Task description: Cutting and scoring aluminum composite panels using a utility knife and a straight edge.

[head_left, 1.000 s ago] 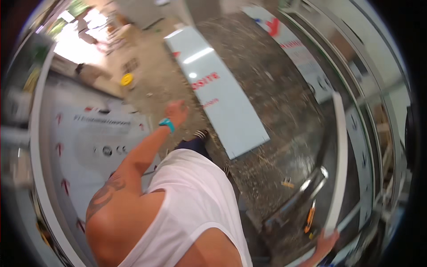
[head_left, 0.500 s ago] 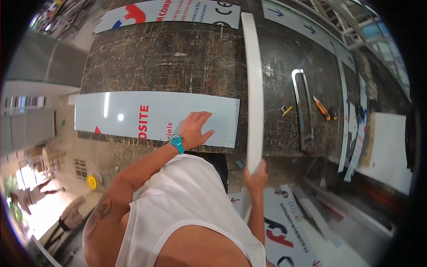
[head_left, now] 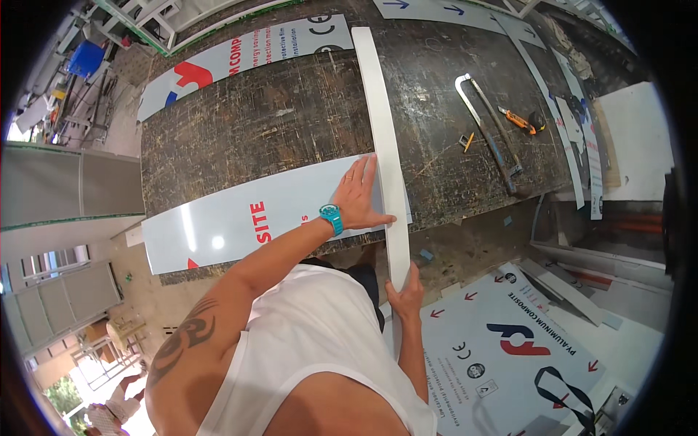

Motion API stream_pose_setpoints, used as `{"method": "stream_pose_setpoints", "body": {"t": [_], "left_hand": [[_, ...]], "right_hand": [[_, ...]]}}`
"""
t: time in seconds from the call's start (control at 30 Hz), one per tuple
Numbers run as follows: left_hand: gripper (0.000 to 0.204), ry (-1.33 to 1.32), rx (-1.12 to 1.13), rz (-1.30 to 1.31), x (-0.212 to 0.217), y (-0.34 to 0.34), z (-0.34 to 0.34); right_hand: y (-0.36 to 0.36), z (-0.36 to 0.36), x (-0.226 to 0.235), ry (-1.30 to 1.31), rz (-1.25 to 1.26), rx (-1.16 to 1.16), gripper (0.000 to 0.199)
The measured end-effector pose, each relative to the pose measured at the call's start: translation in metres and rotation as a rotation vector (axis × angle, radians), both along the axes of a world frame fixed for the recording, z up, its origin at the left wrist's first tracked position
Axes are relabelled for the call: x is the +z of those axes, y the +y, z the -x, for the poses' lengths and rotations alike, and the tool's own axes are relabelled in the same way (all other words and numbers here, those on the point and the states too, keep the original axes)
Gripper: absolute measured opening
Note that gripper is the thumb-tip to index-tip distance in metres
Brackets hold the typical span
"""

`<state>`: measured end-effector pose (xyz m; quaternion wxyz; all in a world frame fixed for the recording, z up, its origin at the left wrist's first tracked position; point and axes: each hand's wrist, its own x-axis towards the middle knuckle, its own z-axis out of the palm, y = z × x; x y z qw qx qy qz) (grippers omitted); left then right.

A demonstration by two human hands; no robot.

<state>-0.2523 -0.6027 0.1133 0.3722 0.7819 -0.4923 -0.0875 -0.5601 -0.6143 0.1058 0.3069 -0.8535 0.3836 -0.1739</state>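
Left fingers (head_left: pixel 368 171), spread apart on the panel (head_left: pixel 291 200) under them, should press flat while the right fingers (head_left: pixel 414 275), clamped on the bar (head_left: pixel 378 109), square it.

Daylight (head_left: pixel 64 392) shows beyond tan floor (head_left: pixel 160 294) and grey panels (head_left: pixel 80 185).

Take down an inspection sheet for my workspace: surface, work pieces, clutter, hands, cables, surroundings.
Surface: dark worktable, scratched and marked.
Job's things: white bar lies across printed panel near its right end.
Clutter: hacksaw, orange knife and small yellow item right of the bar; another panel at the far edge.
Hands: left hand spread on the panel, thumb on the bar; right hand grips the bar's near part.
Cables: nothing seen; black strap on large printed sheet, lower right.
Surroundings: blue container upper left; person lower left.
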Motion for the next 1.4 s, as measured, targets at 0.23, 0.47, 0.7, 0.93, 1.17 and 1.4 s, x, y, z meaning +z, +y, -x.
{"method": "stream_pose_setpoints", "body": {"t": [0.23, 0.47, 0.7, 0.93, 1.17, 1.4], "left_hand": [[0.14, -0.082, -0.057, -0.238, -0.004, 0.0, 0.008], [0.142, -0.107, -0.051, -0.276, -0.009, -0.007, 0.001], [0.143, -0.111, -0.029, -0.304, -0.01, -0.025, -0.009], [0.144, -0.155, 0.022, -0.366, -0.019, -0.024, -0.008], [0.148, -0.146, -0.026, -0.257, -0.03, -0.024, 0.012], [0.154, -0.138, -0.048, -0.483, -0.007, -0.03, 0.012]], "right_hand": [[0.008, 0.028, -0.007, 0.04, -0.002, 0.0, 0.07], [-0.014, -0.01, -0.01, 0.025, -0.011, 0.0, 0.072], [-0.051, -0.073, -0.006, 0.056, 0.0, -0.028, 0.073], [-0.044, -0.053, 0.011, 0.346, -0.395, -0.231, 0.065], [-0.035, -0.056, -0.001, 0.304, -0.321, -0.199, 0.054], [-0.045, -0.066, -0.002, 0.219, -0.314, -0.19, 0.052]]}}
